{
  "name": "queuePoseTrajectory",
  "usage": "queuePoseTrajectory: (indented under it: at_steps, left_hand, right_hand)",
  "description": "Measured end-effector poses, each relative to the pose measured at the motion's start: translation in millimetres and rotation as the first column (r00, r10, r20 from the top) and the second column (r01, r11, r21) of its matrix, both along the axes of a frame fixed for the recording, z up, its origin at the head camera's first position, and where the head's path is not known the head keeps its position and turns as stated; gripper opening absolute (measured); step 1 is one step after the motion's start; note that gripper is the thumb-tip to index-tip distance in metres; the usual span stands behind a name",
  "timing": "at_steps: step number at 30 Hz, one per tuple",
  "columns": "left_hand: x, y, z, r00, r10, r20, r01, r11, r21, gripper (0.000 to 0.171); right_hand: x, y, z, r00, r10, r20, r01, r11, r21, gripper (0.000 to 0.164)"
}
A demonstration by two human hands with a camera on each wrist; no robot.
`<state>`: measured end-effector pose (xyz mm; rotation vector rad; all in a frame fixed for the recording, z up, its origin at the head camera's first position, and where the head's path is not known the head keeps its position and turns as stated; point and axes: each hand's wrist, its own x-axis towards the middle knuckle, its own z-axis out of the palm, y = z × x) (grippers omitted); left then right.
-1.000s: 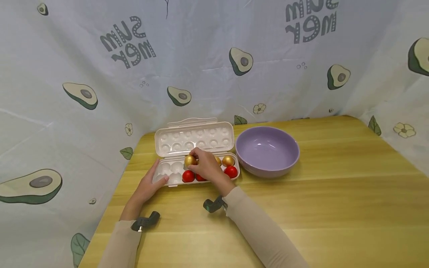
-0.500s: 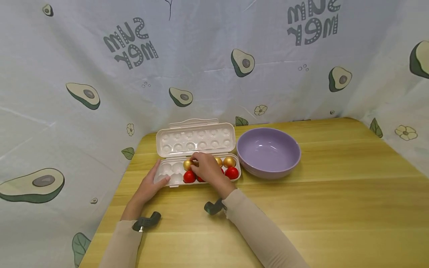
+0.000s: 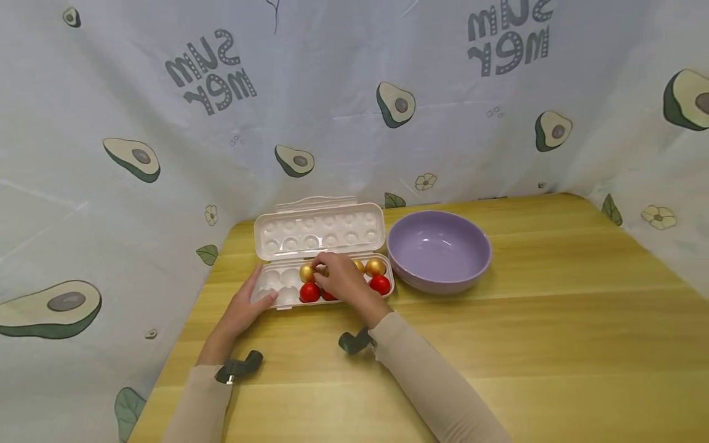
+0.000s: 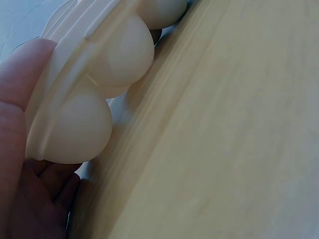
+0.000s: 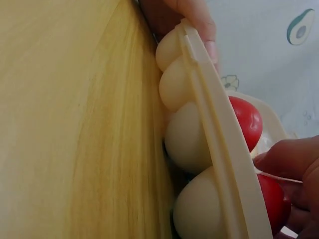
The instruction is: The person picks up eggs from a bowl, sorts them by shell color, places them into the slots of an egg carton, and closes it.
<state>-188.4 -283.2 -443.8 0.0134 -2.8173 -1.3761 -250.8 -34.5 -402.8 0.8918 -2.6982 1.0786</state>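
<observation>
A white plastic egg carton lies open on the table, its dimpled lid tipped back. My left hand holds its left end, thumb along the front edge; in the left wrist view the fingers reach under the carton. My right hand has its thumb and fingertips at the right side of a golden egg seated in the back row. In front of that sits a red egg. Further right, a golden egg and a red egg show; my right hand partly covers others between.
A purple bowl stands right of the carton, close to its end. The wooden table stretches away to the right. Behind hangs a pale curtain with avocado prints. Several carton cups at the left end hold nothing.
The golden egg has gone down from my right fingertips' lift into a back-row cup. My right thumb has shifted right along the egg. My left hand keeps its place on the carton.
</observation>
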Motion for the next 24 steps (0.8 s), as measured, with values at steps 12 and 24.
queuePoseTrajectory:
  at_steps: [12, 24]
  left_hand:
    - [-5.8, -0.1, -2.8, 1.0, 0.009, -0.016, -0.009, 1.0, -0.014, 0.086]
    - [-2.4, -6.6, 4.5, 0.984, 0.071, -0.162, -0.058, 0.995, 0.085, 0.078]
  right_hand:
    - [-3.6, 18.0, 12.0, 0.998, 0.059, 0.032, -0.05, 0.971, -0.232, 0.02]
    - [2.9, 69.1, 39.0, 0.998, 0.028, -0.054, -0.041, 0.964, -0.262, 0.02]
